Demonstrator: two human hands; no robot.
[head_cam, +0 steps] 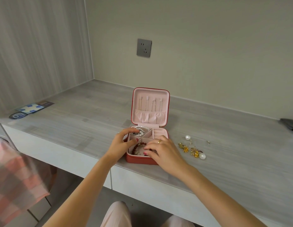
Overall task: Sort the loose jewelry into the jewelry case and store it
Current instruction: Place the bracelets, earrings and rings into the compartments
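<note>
Red jewelry case [139, 159] lined pink, grey woodgrain desk [77, 122], gold earrings [186, 149]

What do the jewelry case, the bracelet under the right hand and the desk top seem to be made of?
Jewelry case: red shell that looks like faux leather, smooth and matte; pale pink lining that looks like soft velvet.
Beaded bracelet: round dark red-brown beads, slightly glossy, perhaps wood or stone, the view leaves it open.
Desk top: grey wood-grain surface, matte, probably laminate.

The pale wood-grain surface [80, 128] carries the open red jewelry case [143, 159], loose earrings [191, 149] just beside it on the right (pearl and gold), and printed cards [31, 108] far left.
</note>
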